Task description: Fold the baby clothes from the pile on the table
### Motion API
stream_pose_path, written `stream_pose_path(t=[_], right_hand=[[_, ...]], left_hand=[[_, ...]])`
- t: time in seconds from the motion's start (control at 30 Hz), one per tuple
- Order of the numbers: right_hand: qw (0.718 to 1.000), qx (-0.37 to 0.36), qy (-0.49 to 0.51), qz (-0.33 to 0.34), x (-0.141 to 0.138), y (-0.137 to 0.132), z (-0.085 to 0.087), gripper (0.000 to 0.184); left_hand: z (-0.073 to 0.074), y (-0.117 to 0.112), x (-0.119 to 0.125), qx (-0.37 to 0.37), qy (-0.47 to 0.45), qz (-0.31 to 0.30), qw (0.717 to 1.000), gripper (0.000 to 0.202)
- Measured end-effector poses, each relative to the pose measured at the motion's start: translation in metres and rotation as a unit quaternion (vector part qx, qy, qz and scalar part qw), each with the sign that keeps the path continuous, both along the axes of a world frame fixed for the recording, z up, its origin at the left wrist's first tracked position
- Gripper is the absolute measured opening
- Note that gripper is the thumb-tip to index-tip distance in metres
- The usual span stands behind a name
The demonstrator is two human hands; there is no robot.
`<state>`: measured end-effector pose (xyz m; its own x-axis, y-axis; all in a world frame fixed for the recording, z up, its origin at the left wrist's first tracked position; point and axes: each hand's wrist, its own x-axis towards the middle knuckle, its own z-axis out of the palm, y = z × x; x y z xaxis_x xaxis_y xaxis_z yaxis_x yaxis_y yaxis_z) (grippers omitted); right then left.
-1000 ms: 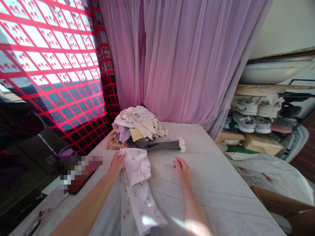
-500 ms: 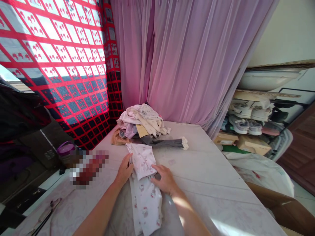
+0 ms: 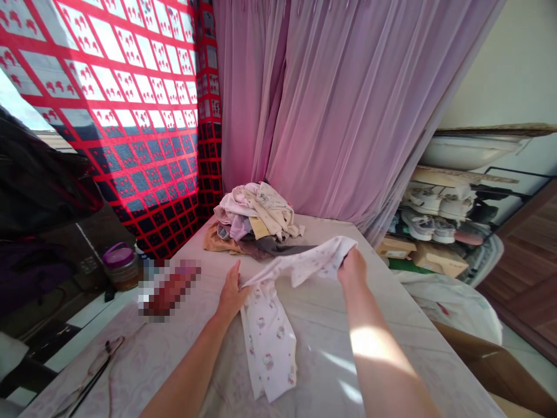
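Observation:
A white baby garment with a small cartoon-cat print (image 3: 267, 342) lies along the table, its upper part raised and stretched to the right. My right hand (image 3: 351, 268) grips that raised end above the table. My left hand (image 3: 232, 293) rests flat with its fingers apart, against the garment's left edge. Behind both hands sits a pile of folded and crumpled clothes (image 3: 256, 219), with a grey garment (image 3: 282, 248) at its foot, partly hidden by the raised cloth.
The pale-covered table (image 3: 317, 313) has a purple-lidded jar (image 3: 122, 266) and a pixelated object (image 3: 169, 289) on its left, and thin dark items at lower left. Sheer lilac curtains (image 3: 348, 116) hang behind it. A shoe rack (image 3: 435, 215) and cardboard boxes (image 3: 439, 258) stand right.
My right hand has lifted the garment's folded upper part and drawn it up and to the right, opening the fold. My left hand stays near the garment's left edge.

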<state>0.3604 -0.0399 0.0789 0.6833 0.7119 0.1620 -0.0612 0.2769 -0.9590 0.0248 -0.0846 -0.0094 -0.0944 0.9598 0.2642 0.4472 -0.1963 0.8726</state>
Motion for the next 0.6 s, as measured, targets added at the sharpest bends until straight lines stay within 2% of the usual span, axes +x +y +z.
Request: stream_pose_path(t=[0.07,0.17,0.3,0.37,0.43,0.5,0.53,0.6], right_hand=[[0.999,-0.038,0.015,-0.02,0.023,-0.003,-0.008,0.032],[0.995,-0.092,0.027,-0.038,0.038,-0.021,-0.035,0.033],[0.986,-0.165,0.004,-0.004,0.035,-0.045,-0.072,0.035],[0.981,-0.191,-0.029,0.025,0.032,-0.048,-0.081,0.041],[0.978,-0.194,-0.065,0.033,0.03,-0.046,-0.084,0.048],[0.976,-0.186,-0.111,0.012,0.03,-0.042,-0.084,0.051],[0.974,-0.182,-0.137,-0.01,0.03,-0.04,-0.084,0.051],[0.964,-0.186,-0.18,-0.064,0.029,-0.038,-0.085,0.05]], left_hand=[[0.006,-0.005,0.0,-0.013,0.019,-0.038,0.999,0.066],[0.013,-0.012,0.001,-0.011,0.062,-0.132,0.989,0.036],[0.018,-0.014,0.0,-0.041,0.053,-0.216,0.974,0.039],[0.02,-0.006,-0.002,-0.085,0.0,-0.215,0.973,0.048],[0.025,0.008,-0.003,-0.091,-0.006,-0.168,0.982,0.053],[0.034,0.024,-0.002,-0.026,0.078,-0.098,0.992,0.05],[0.04,0.033,-0.001,0.022,0.142,-0.07,0.987,0.054],[0.054,0.052,0.003,0.108,0.275,-0.061,0.953,0.068]])
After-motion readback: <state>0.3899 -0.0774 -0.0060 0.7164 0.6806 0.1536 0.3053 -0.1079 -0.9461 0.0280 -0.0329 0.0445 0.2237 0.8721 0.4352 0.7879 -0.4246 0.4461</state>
